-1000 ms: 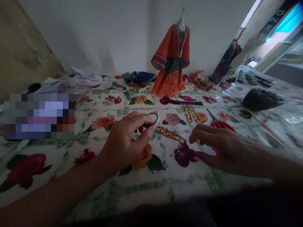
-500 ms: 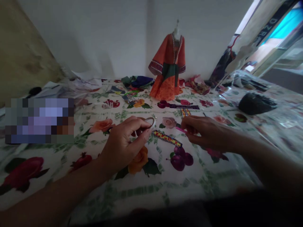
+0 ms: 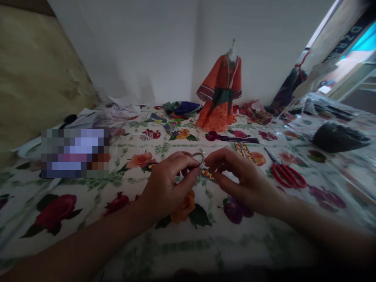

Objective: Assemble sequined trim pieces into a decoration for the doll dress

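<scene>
My left hand [image 3: 173, 182] pinches a thin, pale ring-shaped band [image 3: 202, 158] between thumb and fingers, held above the table. My right hand [image 3: 243, 180] is just right of it, its fingertips very close to the band; I cannot tell whether they touch. The right thumb and fingers are apart, with nothing visible between them. Beneath and between the hands lies a yellow and red patterned trim strip [image 3: 209, 175], partly covered by the right hand. Red-handled scissors [image 3: 289, 175] lie on the table to the right of that hand.
A small dress form in an orange and green dress [image 3: 221, 90] stands at the back. Folded cloth [image 3: 182, 108] lies left of it, and more trim [image 3: 239, 139] before it. A black item [image 3: 337, 137] sits right; a blurred-out device [image 3: 75, 152] lies left on the flowered tablecloth [image 3: 188, 246].
My right hand has come left to the band, its fingers now apart; the pink stick-like thing at its fingertips no longer shows. The scissors are now visible. The camera view has shifted left and up.
</scene>
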The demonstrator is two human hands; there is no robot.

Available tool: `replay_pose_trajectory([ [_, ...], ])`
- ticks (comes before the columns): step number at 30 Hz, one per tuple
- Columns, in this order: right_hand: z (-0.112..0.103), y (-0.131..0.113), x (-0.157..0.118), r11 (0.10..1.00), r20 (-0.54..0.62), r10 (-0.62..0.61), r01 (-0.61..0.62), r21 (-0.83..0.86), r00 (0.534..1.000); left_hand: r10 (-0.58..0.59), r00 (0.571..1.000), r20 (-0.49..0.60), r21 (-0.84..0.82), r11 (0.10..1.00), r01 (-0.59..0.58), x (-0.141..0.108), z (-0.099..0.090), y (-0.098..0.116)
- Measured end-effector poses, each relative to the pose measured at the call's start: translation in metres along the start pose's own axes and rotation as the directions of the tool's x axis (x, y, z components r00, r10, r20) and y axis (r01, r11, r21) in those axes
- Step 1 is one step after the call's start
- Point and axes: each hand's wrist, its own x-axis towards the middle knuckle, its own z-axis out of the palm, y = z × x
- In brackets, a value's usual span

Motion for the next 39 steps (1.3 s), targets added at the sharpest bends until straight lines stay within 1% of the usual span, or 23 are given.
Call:
replay_pose_trajectory([
  [3, 0.006, 0.005, 0.000, 0.996, -0.004, 0.019, -0.018, 0.091, 1.000, 0.002, 1.000, -0.003, 0.023, 1.000, -0.002, 0.001, 0.001, 0.001],
  [6, 0.008, 0.010, 0.001, 0.991, -0.003, 0.018, -0.018, 0.135, 1.000, 0.019, 1.000, -0.013, 0.029, 0.999, -0.019, 0.000, 0.002, 0.002],
  [9, 0.009, 0.011, 0.001, 0.991, 0.007, 0.024, -0.024, 0.133, 1.000, 0.038, 0.999, -0.011, 0.034, 0.999, -0.037, 0.000, 0.002, 0.002],
  [16, 0.013, 0.012, -0.001, 0.996, -0.029, 0.001, 0.001, 0.090, 1.000, 0.045, 0.999, -0.005, 0.065, 0.997, -0.045, 0.000, 0.003, 0.000],
  [18, 0.014, 0.013, -0.001, 0.995, -0.026, 0.002, 0.000, 0.096, 1.000, 0.031, 1.000, -0.005, 0.062, 0.998, -0.031, 0.000, 0.003, 0.001],
  [20, 0.014, 0.013, -0.001, 0.996, -0.017, 0.011, -0.010, 0.085, 1.000, -0.008, 1.000, 0.003, 0.040, 0.999, 0.008, 0.000, 0.003, 0.002],
  [22, 0.015, 0.014, -0.001, 0.998, -0.010, 0.015, -0.015, 0.056, 1.000, -0.058, 0.998, 0.014, 0.004, 0.998, 0.058, 0.000, 0.003, 0.004],
  [24, 0.015, 0.014, -0.002, 1.000, -0.004, 0.002, -0.002, 0.022, 1.000, -0.084, 0.996, 0.023, -0.028, 0.996, 0.085, 0.000, 0.003, 0.004],
  [30, 0.014, 0.012, -0.001, 0.993, 0.001, -0.078, 0.077, -0.090, 0.997, -0.092, 0.995, 0.027, -0.052, 0.994, 0.093, 0.000, 0.002, 0.003],
  [34, 0.010, 0.005, -0.005, 0.953, 0.036, -0.166, 0.170, -0.252, 0.985, -0.095, 0.995, 0.036, -0.058, 0.994, 0.097, -0.001, 0.001, 0.002],
  [36, 0.002, 0.000, -0.010, 0.927, 0.033, -0.173, 0.174, -0.333, 0.984, -0.114, 0.993, 0.027, -0.056, 0.992, 0.115, -0.001, 0.000, 0.002],
  [39, -0.023, -0.002, -0.022, 0.881, -0.031, -0.127, 0.099, -0.464, 0.991, -0.130, 0.991, 0.011, -0.043, 0.991, 0.130, -0.001, -0.001, 0.000],
])
